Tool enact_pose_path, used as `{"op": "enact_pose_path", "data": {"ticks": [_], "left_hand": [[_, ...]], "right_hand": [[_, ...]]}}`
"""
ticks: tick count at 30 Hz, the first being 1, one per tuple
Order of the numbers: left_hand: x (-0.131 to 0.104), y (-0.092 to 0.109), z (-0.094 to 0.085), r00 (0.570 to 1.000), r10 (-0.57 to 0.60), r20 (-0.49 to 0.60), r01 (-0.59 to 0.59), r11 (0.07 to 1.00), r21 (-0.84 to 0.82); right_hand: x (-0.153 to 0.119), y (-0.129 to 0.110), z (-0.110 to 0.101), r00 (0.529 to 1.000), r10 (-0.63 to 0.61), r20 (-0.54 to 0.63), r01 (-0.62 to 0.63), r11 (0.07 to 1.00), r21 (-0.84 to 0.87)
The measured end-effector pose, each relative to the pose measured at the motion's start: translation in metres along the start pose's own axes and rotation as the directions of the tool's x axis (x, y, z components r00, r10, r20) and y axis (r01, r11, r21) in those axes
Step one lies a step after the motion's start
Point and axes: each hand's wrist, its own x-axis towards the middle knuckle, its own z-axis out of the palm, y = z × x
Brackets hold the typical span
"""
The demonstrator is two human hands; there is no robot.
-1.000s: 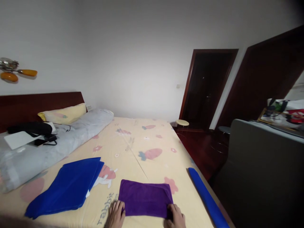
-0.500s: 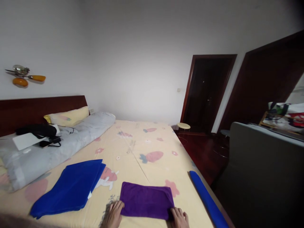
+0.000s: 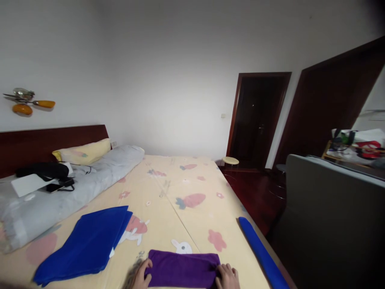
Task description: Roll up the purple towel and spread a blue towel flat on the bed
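Note:
A folded purple towel (image 3: 183, 269) lies on the yellow patterned bed sheet (image 3: 180, 200) at the bottom of the view. My left hand (image 3: 140, 276) grips its left edge. My right hand (image 3: 227, 277) grips its right edge. The towel looks narrower front to back than before, its near part cut off by the frame edge. A folded blue towel (image 3: 84, 241) lies flat on the sheet to the left of my left hand. A rolled blue towel (image 3: 261, 253) lies along the bed's right edge, right of my right hand.
A grey rolled duvet (image 3: 60, 192) with a black bag (image 3: 42, 170), white paper and a phone runs along the left by the wooden headboard (image 3: 45, 140). A grey chair back (image 3: 331, 216) stands right of the bed. A small stool (image 3: 230, 161) stands by the dark doorway.
Both hands have pulled the purple towel toward me, so it sits lower in view and looks shorter. A white rabbit print on the sheet behind it is now uncovered.

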Motion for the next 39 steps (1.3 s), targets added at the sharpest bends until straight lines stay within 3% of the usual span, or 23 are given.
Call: {"op": "enact_pose_path", "data": {"ticks": [4, 7, 9, 12, 17, 19, 21, 24, 27, 31, 35, 39], "left_hand": [[0.012, 0.007, 0.008, 0.991, -0.135, -0.025, 0.137, 0.978, 0.158], [0.012, 0.019, 0.014, 0.959, -0.252, -0.126, 0.280, 0.903, 0.325], [0.011, 0.027, 0.021, 0.947, -0.250, -0.200, 0.310, 0.874, 0.374], [0.011, 0.042, 0.045, 0.971, -0.127, -0.201, 0.199, 0.897, 0.394], [0.011, 0.075, 0.109, 0.999, -0.009, 0.042, -0.003, 0.960, 0.280], [0.012, 0.084, 0.126, 0.995, -0.003, 0.104, -0.023, 0.969, 0.248], [0.013, 0.086, 0.131, 0.994, 0.005, 0.108, -0.032, 0.969, 0.243], [0.014, 0.075, 0.120, 0.991, 0.018, 0.130, -0.052, 0.961, 0.270], [0.013, 0.054, 0.098, 0.989, 0.033, 0.141, -0.078, 0.942, 0.326], [0.009, 0.030, 0.068, 0.993, -0.015, 0.114, -0.033, 0.914, 0.405], [0.007, 0.021, 0.044, 0.985, -0.125, 0.122, 0.056, 0.889, 0.454], [0.008, 0.019, 0.028, 0.972, -0.186, 0.142, 0.098, 0.876, 0.472]], "right_hand": [[0.007, 0.011, 0.015, 0.994, 0.078, -0.072, -0.081, 0.996, -0.039], [0.007, 0.020, 0.029, 0.977, 0.134, -0.164, -0.147, 0.987, -0.071], [0.006, 0.019, 0.039, 0.970, 0.135, -0.203, -0.154, 0.985, -0.082], [0.006, -0.001, 0.057, 0.980, 0.068, -0.189, -0.081, 0.995, -0.058], [0.007, -0.071, 0.083, 0.985, -0.146, -0.095, 0.151, 0.987, 0.056], [0.007, -0.092, 0.089, 0.987, -0.146, -0.073, 0.153, 0.983, 0.102], [0.007, -0.100, 0.095, 0.992, -0.106, -0.067, 0.113, 0.987, 0.111], [0.008, -0.086, 0.099, 0.998, -0.054, -0.036, 0.057, 0.996, 0.074], [0.010, -0.059, 0.089, 1.000, -0.017, 0.008, 0.017, 0.998, 0.053], [0.013, -0.029, 0.050, 0.995, 0.065, 0.074, -0.069, 0.996, 0.057], [0.014, -0.015, 0.009, 0.988, 0.093, 0.123, -0.104, 0.990, 0.092], [0.012, -0.012, -0.010, 0.985, 0.111, 0.132, -0.126, 0.987, 0.104]]}}
